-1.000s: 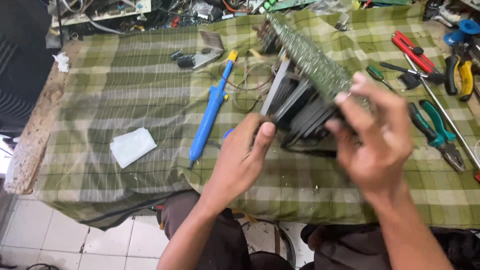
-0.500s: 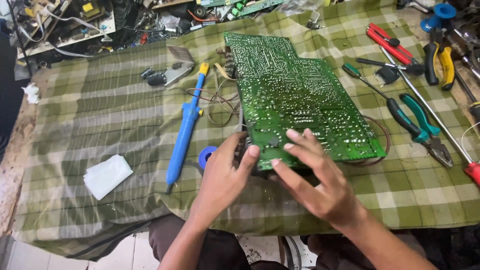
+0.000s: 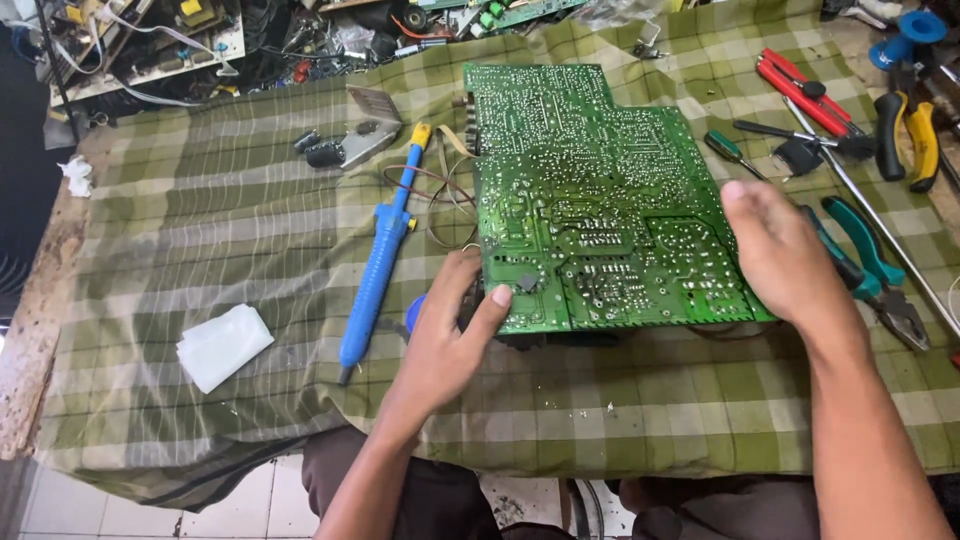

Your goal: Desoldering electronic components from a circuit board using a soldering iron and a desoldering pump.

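A large green circuit board [image 3: 600, 190] lies solder side up in the middle of the surface [image 3: 200, 220], which is draped in a green checked cloth. Its near edge sits a little raised over dark parts underneath.

The left hand [image 3: 450, 335] comes in from the lower middle, forearm angled up and to the right. It grips the near left corner of the board: the thumb lies flat on top of the green face, and the other fingers curl down around the edge and out of sight beneath it.

The right hand [image 3: 785, 255] reaches in from the lower right, forearm rising steeply. Its back faces the camera and the fingers bend down over the board's right edge, touching it; whether they close under it cannot be told.

Just left of the board lies a blue solder sucker [image 3: 380, 265] with a yellow tip, thin wires looped beside it. Farther left is a folded white cloth [image 3: 222, 345]. By the right hand lie teal-handled pliers [image 3: 865, 265], and beyond them red-handled cutters [image 3: 800, 90], yellow-and-black pliers [image 3: 920, 140] and a small green screwdriver [image 3: 730, 150].
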